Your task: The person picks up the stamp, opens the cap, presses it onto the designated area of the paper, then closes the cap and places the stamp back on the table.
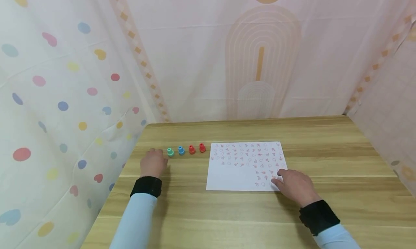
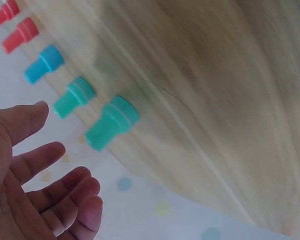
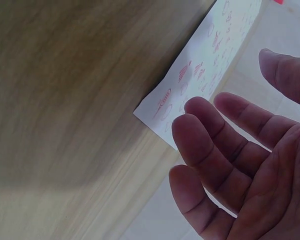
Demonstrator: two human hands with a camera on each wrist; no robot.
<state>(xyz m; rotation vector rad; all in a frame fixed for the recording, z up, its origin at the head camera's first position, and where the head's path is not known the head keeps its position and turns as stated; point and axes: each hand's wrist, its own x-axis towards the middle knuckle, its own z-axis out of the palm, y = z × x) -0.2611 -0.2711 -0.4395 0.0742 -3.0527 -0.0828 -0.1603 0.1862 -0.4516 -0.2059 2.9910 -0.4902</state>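
A row of small toy stamps stands near the table's left side. In the head view it shows a green stamp [image 1: 170, 152], a blue stamp [image 1: 181, 150] and two red ones, the outer being a red stamp [image 1: 202, 147]. My left hand [image 1: 154, 164] is at the row's left end, loosely bent and holding nothing. The left wrist view adds a second green stamp [image 2: 112, 122], which that hand hides from the head camera. Over the lower right corner of a white paper [image 1: 227, 176] hovers my right hand [image 1: 295, 185], its fingers relaxed. Small red printed marks cover much of the sheet.
The wood-grain table [image 1: 325, 151] ends at the back against a pale patterned curtain [image 1: 195, 61]. On the left hangs a cloth [image 1: 74, 133] with coloured dots and hearts. Black bands circle both wrists.
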